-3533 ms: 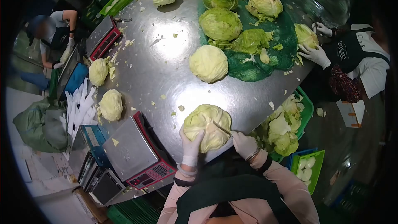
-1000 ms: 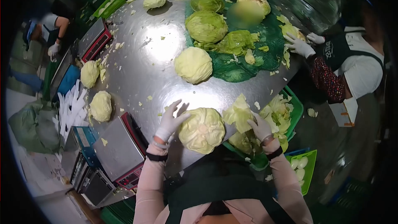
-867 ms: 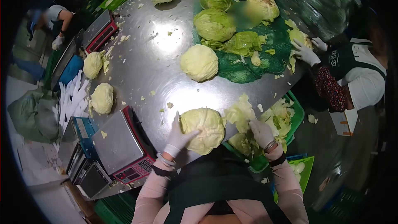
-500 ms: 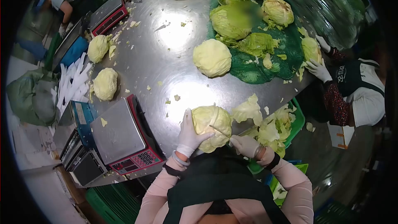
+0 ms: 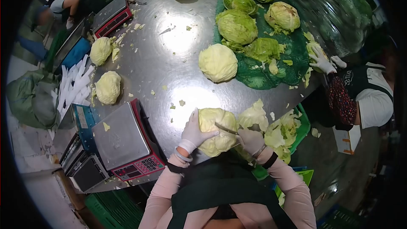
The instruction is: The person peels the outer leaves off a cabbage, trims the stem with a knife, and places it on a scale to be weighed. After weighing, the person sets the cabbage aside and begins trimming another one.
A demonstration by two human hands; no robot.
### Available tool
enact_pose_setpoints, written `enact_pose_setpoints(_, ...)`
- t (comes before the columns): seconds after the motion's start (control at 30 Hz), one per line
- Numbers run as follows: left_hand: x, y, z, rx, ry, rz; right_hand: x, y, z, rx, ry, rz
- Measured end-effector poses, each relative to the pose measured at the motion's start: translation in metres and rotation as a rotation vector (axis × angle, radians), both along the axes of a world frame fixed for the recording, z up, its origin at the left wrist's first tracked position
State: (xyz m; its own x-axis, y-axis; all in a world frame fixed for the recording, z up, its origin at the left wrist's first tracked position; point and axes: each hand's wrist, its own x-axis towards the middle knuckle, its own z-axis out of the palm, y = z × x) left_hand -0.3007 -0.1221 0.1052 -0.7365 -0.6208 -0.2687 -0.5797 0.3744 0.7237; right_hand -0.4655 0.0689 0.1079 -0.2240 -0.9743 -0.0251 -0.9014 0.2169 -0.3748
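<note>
In white gloves, my left hand [image 5: 196, 133] clasps the left side of a pale green cabbage [image 5: 217, 142] at the table's near edge, thumb across its front. My right hand [image 5: 251, 140] is closed round a knife [image 5: 225, 128]; the blade lies over the cabbage's upper right side. Loose cabbage leaves [image 5: 254, 116] sit just beyond my right hand. More leaves fill a green crate [image 5: 304, 129] to the right, partly hidden by the leaves. Another trimmed cabbage [image 5: 218, 62] rests farther up the table.
Left of me stands a red-edged scale [image 5: 121, 138], with a second scale [image 5: 112, 15] farther off. Several cabbages lie on green netting [image 5: 258, 76] at the right. A co-worker's gloved hand [image 5: 321, 60] touches a cabbage there. Another person [image 5: 63, 6] bends at the far left.
My right hand has shifted slightly up with the knife, whose blade now sits flatter and higher on the cabbage. The co-worker's hand at right has moved onto the top of their cabbage.
</note>
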Motion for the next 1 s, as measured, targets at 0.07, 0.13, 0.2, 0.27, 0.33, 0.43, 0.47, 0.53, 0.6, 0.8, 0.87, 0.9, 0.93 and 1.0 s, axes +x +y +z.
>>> enact_pose_setpoints(0.07,-0.002,-0.004,0.005,0.015,-0.001,-0.005,-0.008,-0.010,-0.004,-0.240,0.034,-0.053)
enact_pose_setpoints(0.13,-0.002,-0.002,0.005,0.033,-0.006,-0.023,-0.013,-0.021,-0.003,-0.156,-0.054,-0.137)
enact_pose_setpoints(0.2,-0.001,0.002,0.004,-0.086,0.044,-0.017,-0.027,-0.034,-0.013,-0.200,-0.166,-0.327)
enact_pose_setpoints(0.27,0.001,0.006,0.013,-0.107,0.045,-0.040,-0.055,-0.038,-0.035,-0.097,-0.182,-0.374)
enact_pose_setpoints(0.33,0.006,0.007,0.015,-0.132,0.049,-0.067,-0.068,-0.039,-0.037,0.001,-0.197,-0.424)
enact_pose_setpoints(0.43,0.022,0.009,-0.002,-0.150,0.142,-0.098,-0.063,-0.037,-0.025,0.138,-0.275,-0.374)
enact_pose_setpoints(0.47,0.025,0.009,-0.007,-0.109,0.164,-0.034,-0.049,-0.034,-0.010,0.004,-0.430,-0.392)
enact_pose_setpoints(0.53,0.026,0.011,-0.007,-0.060,0.187,0.038,-0.020,-0.032,0.011,-0.122,-0.580,-0.401)
enact_pose_setpoints(0.6,0.021,0.013,0.003,0.032,0.116,0.175,0.001,-0.031,0.020,0.019,-0.497,-0.392)
enact_pose_setpoints(0.8,0.008,-0.009,0.003,-0.091,0.228,-0.106,-0.021,-0.042,-0.024,-0.036,-0.769,-0.447)
enact_pose_setpoints(0.87,0.007,-0.013,0.007,-0.107,0.214,-0.133,-0.032,-0.037,-0.037,-0.092,-0.869,-0.485)
enact_pose_setpoints(0.9,0.008,-0.013,0.015,-0.097,0.131,-0.129,-0.032,-0.035,-0.024,-0.078,-0.718,-0.452)
enact_pose_setpoints(0.93,0.009,-0.013,0.019,-0.085,0.046,-0.118,-0.031,-0.033,-0.009,-0.060,-0.569,-0.413)
enact_pose_setpoints(1.0,0.019,-0.009,0.017,-0.063,-0.064,-0.070,-0.015,-0.018,0.019,-0.103,-0.656,-0.386)
